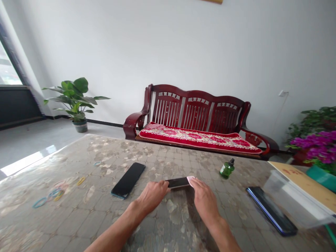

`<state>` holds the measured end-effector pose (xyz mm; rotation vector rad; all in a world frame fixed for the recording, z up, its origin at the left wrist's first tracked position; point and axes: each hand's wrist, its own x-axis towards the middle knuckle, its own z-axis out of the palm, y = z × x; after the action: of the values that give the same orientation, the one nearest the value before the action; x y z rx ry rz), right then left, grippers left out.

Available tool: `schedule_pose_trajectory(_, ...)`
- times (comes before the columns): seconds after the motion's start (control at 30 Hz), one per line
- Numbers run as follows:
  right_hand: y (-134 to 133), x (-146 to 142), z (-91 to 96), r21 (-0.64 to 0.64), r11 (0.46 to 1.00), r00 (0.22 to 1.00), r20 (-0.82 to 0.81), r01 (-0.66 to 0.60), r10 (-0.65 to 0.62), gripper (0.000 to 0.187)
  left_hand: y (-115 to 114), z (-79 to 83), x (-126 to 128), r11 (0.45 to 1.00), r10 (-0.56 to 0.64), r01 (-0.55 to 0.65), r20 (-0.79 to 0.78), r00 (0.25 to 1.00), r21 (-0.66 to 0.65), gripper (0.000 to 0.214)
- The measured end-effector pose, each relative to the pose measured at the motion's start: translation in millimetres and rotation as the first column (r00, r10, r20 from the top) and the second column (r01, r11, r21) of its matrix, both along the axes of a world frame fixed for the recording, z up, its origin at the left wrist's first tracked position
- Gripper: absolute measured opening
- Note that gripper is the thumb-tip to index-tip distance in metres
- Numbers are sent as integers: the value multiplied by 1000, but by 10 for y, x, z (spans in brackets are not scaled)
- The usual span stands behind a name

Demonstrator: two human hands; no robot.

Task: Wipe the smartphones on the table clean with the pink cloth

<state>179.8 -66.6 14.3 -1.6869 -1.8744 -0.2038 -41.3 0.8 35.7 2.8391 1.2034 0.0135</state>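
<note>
A dark smartphone [179, 182] is held at its left end by my left hand [154, 193], whose fingers close round that edge. Over the right end, my right hand [206, 197] presses a small white cloth or tissue [191, 180] against the phone. Its fingers are bent around the cloth, and part of the grip is hidden. To the left of my hands a second black phone [128, 180] lies flat on the patterned tablecloth [105, 213]. A small green bottle [226, 168] with a black top stands beyond my right hand.
Several coloured bands [54, 194] lie at the left of the table. On the right are another phone [271, 211], a clear plastic box [288, 199] and purple flowers [317, 145]. Behind the table stands a wooden bench [195, 108]; a potted plant [76, 99] is at the far left.
</note>
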Motion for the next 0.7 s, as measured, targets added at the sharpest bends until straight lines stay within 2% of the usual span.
schedule_pose_trajectory(0.1, -5, -221, 65, 14, 999, 999, 33, -38, 37, 53, 17, 20, 2, 998, 47, -45, 44, 998, -34, 24)
schedule_pose_trajectory(0.27, -16, -532, 62, 71, 984, 982, 106, -165, 157, 59, 29, 11, -37, 999, 38, -37, 114, 993, -10, 24)
schedule_pose_trajectory(0.37, 30, -401, 52, 104, 984, 982, 136, -147, 133, 60, 54, -13, -72, 998, 54, -56, 148, 987, 11, 23)
schedule_pose_trajectory(0.53, 151, 44, 13, 108, 994, 995, 102, 7, -18, 54, 90, -37, -85, 996, 86, -89, 156, 984, 17, 24)
schedule_pose_trajectory(0.6, 173, 60, 5, 116, 993, 996, 89, 19, -29, 54, 90, -38, -79, 995, 93, -97, 162, 982, 19, 25)
schedule_pose_trajectory(0.7, 149, -159, 30, 135, 990, 995, 95, -38, 25, 59, 79, -45, -74, 996, 85, -91, 171, 982, 23, 24)
